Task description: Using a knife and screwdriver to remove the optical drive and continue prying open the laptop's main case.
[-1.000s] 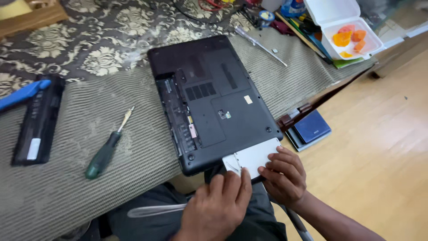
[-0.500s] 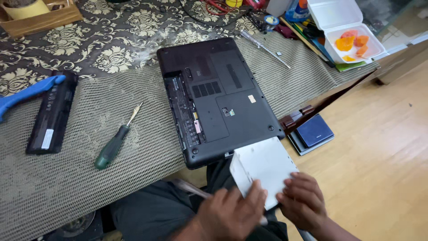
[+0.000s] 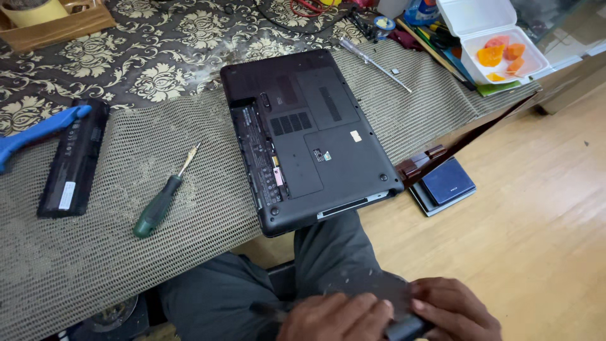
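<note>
An upturned black laptop [image 3: 315,136] lies on the mesh-covered table, its battery bay bare and a thin slot open in the near edge [image 3: 350,207]. Below it, over my lap, my left hand [image 3: 338,319] and my right hand [image 3: 454,309] both grip a flat dark drive unit [image 3: 404,328] pulled clear of the laptop. Only its dark end and part of its flat face show between my fingers.
A green-handled screwdriver [image 3: 161,202] and a black battery [image 3: 72,158] lie to the laptop's left, with a blue handle [image 3: 38,132] beyond. A long screwdriver [image 3: 372,63] and a white food box [image 3: 499,44] are at the back right. A dark blue book [image 3: 445,183] lies on the wooden floor.
The white-faced drive came fully out of the laptop's side slot and toward my lap. Both hands dropped to the frame's lower edge with it, and it now shows a dark side.
</note>
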